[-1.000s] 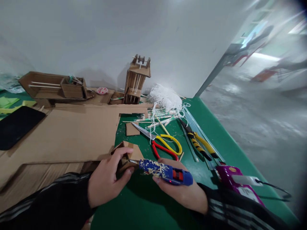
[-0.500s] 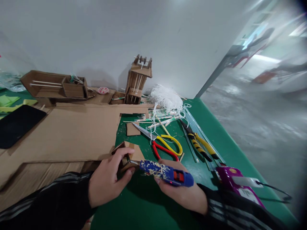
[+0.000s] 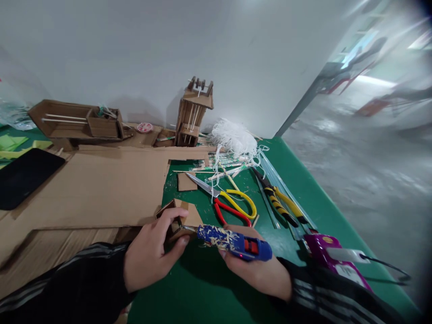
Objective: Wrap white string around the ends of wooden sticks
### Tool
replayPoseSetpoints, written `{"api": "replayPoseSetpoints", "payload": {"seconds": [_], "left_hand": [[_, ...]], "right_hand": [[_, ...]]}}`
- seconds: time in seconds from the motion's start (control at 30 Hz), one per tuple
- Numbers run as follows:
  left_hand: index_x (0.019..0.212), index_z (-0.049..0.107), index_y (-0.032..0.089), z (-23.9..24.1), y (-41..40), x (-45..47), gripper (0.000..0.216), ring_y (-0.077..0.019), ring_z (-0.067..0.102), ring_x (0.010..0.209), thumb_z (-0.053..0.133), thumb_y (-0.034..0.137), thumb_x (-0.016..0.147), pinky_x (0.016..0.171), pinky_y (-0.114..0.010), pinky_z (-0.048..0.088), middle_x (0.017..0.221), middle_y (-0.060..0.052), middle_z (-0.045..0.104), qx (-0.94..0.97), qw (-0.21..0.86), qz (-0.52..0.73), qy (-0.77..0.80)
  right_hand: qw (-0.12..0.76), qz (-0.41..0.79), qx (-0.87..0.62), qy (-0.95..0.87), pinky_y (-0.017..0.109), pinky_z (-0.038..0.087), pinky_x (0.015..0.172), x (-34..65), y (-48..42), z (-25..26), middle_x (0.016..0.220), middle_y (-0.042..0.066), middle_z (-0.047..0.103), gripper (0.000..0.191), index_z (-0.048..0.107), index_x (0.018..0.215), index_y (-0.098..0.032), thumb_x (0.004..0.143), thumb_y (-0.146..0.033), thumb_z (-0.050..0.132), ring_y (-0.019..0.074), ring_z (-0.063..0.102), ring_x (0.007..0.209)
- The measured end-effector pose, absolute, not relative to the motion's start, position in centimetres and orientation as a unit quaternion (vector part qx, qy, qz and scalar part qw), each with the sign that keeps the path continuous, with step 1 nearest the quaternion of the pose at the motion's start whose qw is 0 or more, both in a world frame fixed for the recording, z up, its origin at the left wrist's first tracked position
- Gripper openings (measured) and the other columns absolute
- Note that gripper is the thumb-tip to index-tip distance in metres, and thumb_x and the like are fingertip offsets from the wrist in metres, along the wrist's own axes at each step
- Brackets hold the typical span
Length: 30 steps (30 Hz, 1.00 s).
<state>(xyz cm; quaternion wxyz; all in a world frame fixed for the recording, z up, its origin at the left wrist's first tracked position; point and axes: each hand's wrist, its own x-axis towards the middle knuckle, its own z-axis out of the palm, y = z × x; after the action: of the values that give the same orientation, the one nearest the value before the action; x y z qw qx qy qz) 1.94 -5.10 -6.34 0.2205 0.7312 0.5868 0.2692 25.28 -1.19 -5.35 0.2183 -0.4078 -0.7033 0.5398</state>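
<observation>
My left hand (image 3: 153, 254) is closed around a small folded cardboard piece (image 3: 192, 215), thumb and fingers pinching its near side. A blue hot glue gun (image 3: 232, 243), crusted with pale debris, is gripped in my right hand (image 3: 256, 272), with a small red light on its body. Its metal nozzle points left and meets the edge of the cardboard piece by my left fingertips. Just beyond lie scissors (image 3: 236, 204) with one yellow and one red handle, their blades reaching a small cardboard square (image 3: 187, 182).
Pliers (image 3: 278, 202) and clear glue sticks (image 3: 270, 164) lie right, near a purple box (image 3: 332, 258). White string (image 3: 232, 137) is heaped by the wall. Cardboard models (image 3: 194, 112) stand behind a large cardboard sheet (image 3: 111, 184). A black phone (image 3: 29, 175) rests left.
Almost nothing differs. The glue gun and both hands hold nearly the same place, the nozzle still at the cardboard edge.
</observation>
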Motion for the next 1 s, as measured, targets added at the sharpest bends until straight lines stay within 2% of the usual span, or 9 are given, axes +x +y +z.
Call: {"api": "replayPoseSetpoints", "payload": {"seconds": [0.3, 0.5, 1.0], "left_hand": [[0.124, 0.039, 0.028, -6.48, -5.13, 1.77, 0.035, -0.0206, 0.067, 0.090, 0.049, 0.030, 0.090, 0.078, -0.034, 0.053, 0.113, -0.004, 0.064, 0.734, 0.225, 0.268, 0.582], [0.124, 0.039, 0.028, -6.57, -5.21, 1.76, 0.035, -0.0229, 0.068, 0.093, 0.050, 0.030, 0.090, 0.076, -0.034, 0.054, 0.121, -0.005, 0.062, 0.733, 0.211, 0.259, 0.593], [0.124, 0.038, 0.030, -6.68, -5.21, 1.77, 0.036, -0.0203, 0.067, 0.086, 0.050, 0.030, 0.090, 0.076, -0.035, 0.052, 0.116, -0.003, 0.063, 0.721, 0.217, 0.268, 0.601]], "right_hand": [[0.222, 0.547, -0.408, -0.697, 0.024, 0.027, 0.047, 25.47, -1.09, -5.60, 0.059, -0.006, 0.039, 0.018, 0.042, 0.066, -0.020, 0.078, -0.017, 0.055, 0.0079, 0.033, 0.051], [0.229, 0.555, -0.406, -0.689, 0.023, 0.026, 0.046, 25.59, -1.07, -5.87, 0.058, -0.007, 0.038, 0.016, 0.043, 0.066, -0.020, 0.075, -0.015, 0.055, 0.0075, 0.032, 0.050], [0.240, 0.524, -0.424, -0.698, 0.022, 0.029, 0.045, 25.74, -1.15, -5.99, 0.058, -0.005, 0.042, 0.013, 0.045, 0.065, -0.019, 0.074, -0.016, 0.054, 0.0082, 0.036, 0.051]]}}
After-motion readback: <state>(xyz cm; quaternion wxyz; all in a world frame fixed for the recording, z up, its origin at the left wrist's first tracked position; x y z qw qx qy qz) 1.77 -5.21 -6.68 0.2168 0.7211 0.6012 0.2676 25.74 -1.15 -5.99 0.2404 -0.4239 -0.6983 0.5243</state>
